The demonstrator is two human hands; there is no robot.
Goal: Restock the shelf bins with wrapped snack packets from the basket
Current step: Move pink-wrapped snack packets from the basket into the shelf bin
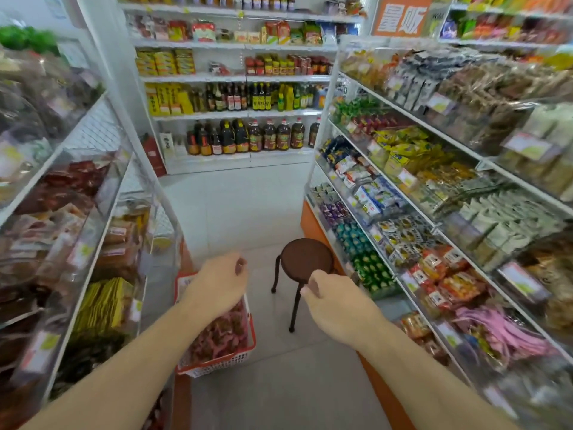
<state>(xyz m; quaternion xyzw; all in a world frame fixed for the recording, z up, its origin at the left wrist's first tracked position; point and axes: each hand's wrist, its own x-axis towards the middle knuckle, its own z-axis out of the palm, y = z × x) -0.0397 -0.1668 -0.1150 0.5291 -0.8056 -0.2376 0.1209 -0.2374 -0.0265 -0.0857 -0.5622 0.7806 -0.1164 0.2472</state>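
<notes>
A red and white plastic basket [223, 363] sits on the floor at the foot of the left shelf, full of pinkish-red wrapped snack packets [223, 333]. My left hand [217, 283] hovers over the basket's far end with its fingers loosely curled and nothing in it. My right hand [331, 302] hangs in the aisle to the right of the basket, in front of a stool, fingers loosely curled and empty. Clear shelf bins [102, 268] of packets line the left side, and more bins [434, 274] line the right side.
A small round brown stool [305, 259] on thin legs stands in the aisle just beyond my right hand. Shelves of bottles and boxes [242, 135] close the aisle's far end. Pale tiled floor [235, 206] runs between the two shelf rows.
</notes>
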